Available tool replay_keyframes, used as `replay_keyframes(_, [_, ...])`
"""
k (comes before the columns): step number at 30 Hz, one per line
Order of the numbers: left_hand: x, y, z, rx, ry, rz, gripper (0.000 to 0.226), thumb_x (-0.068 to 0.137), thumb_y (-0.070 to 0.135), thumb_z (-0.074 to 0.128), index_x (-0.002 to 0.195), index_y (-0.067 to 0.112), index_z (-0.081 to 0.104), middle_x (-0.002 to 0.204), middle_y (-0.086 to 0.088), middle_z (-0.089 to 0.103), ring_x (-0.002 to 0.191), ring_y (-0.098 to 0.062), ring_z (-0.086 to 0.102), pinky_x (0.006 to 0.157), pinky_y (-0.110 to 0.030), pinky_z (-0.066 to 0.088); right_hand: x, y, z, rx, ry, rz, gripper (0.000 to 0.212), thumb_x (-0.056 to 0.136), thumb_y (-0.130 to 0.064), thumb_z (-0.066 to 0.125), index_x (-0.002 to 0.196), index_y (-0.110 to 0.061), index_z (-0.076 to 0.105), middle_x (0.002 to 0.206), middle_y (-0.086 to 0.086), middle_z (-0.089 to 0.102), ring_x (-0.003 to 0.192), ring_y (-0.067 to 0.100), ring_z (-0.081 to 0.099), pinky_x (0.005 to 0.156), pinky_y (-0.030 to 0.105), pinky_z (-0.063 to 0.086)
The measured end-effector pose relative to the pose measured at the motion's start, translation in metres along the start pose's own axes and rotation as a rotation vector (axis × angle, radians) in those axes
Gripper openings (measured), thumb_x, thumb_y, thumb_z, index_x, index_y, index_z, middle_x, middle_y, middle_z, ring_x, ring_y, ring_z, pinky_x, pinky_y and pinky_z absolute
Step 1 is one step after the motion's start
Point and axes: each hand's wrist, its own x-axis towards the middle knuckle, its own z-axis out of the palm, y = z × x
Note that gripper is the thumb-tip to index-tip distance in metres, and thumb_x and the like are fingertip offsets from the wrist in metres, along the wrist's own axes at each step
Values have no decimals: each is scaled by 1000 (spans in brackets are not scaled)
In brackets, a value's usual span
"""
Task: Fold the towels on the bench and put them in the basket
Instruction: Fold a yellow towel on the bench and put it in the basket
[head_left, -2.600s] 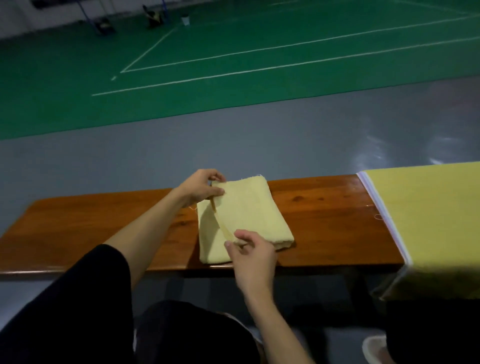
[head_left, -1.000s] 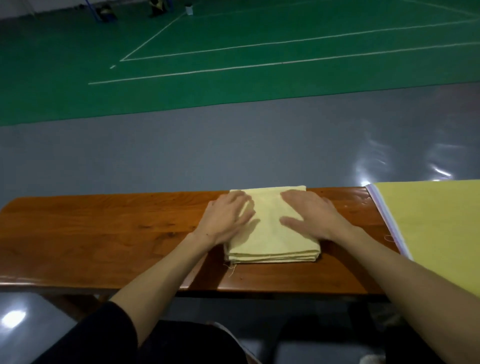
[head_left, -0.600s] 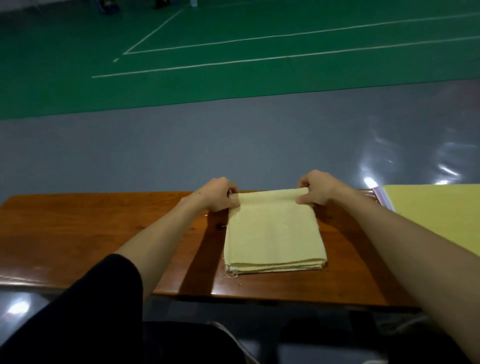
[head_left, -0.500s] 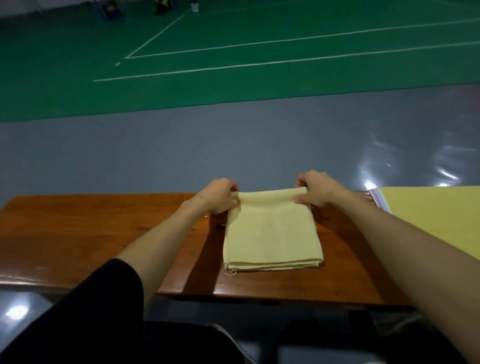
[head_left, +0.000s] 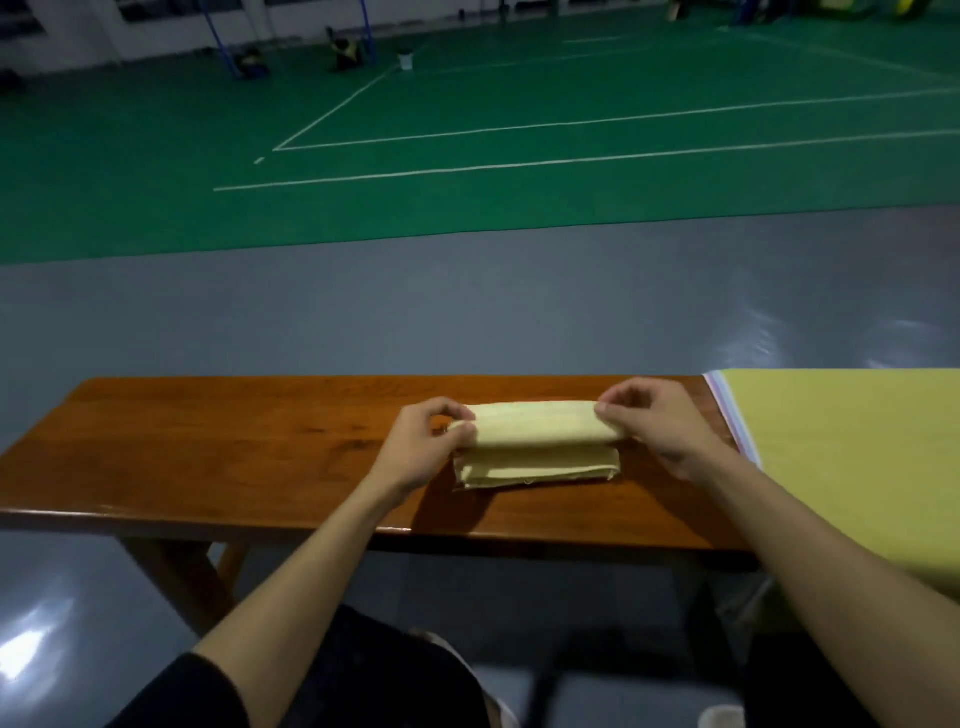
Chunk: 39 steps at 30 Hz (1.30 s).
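- A pale yellow towel (head_left: 535, 441) lies on the wooden bench (head_left: 234, 452), right of the bench's middle and about halfway between its far and near edges.
- The towel is already folded into a thick stack of layers. Its far part is raised off the bench and turned over toward the near edge, which makes a long rounded fold across the top.
- The lower layers lie flat on the wood, and their stacked edges show along the side nearest the person.
- The left hand (head_left: 421, 452) pinches the left end of the raised fold, with the thumb below and curled fingers on top.
- The right hand (head_left: 660, 431) pinches the right end of the same fold between fingertips and thumb.
- Both forearms reach in over the bench's near edge, and a dark sleeve (head_left: 187, 696) shows on the left arm.
- A wide yellow cloth (head_left: 857, 457) with a pale striped hem covers the right end of the bench and hangs over its near edge. The right hand is just beside the hem, apart from it.
- Beyond the far edge of the bench lies grey floor (head_left: 467, 312), then a green court (head_left: 519, 104) marked with white lines.
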Motion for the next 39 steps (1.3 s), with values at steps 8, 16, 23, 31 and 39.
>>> replay_keyframes(8, [-20,-6,7,487,6,237,27,90,40,60,114,27,66,117,14,54,112,-5,40,94,-26,36,-16,19,18,-579,192,-196,31,88,-27,68,117,-22,59,125,-3,50,115,16,52,95,31,48])
replay_keyframes(16, [-10,-8,62,663,99,131,33,95,48,46,122,38,62,154,8,25,140,-19,12,110,-46,17,-10,34,65,-797,133,-229,35,94,-45,52,126,-31,56,144,-2,37,137,20,26,107,48,32])
replay_keyframes(23, [-18,-27,57,423,100,-172,43,90,64,40,132,52,45,158,-5,20,147,-33,-1,114,-53,5,-12,52,54,-721,86,-46,45,95,-53,44,140,-46,38,155,5,31,146,29,13,116,51,10])
replay_keyframes(31, [-28,-22,58,80,264,-105,49,82,42,70,129,38,55,148,4,37,139,-22,28,112,-50,32,-27,41,58,-362,194,-129,47,85,-31,70,129,-34,55,145,-1,46,139,21,33,113,48,32])
replay_keyframes(39, [-58,-25,0,-257,425,-70,43,83,22,72,125,26,62,139,8,38,120,-3,34,104,-25,37,-38,10,105,-329,129,-282,48,80,-27,76,125,-32,59,141,-4,48,132,13,37,103,30,33])
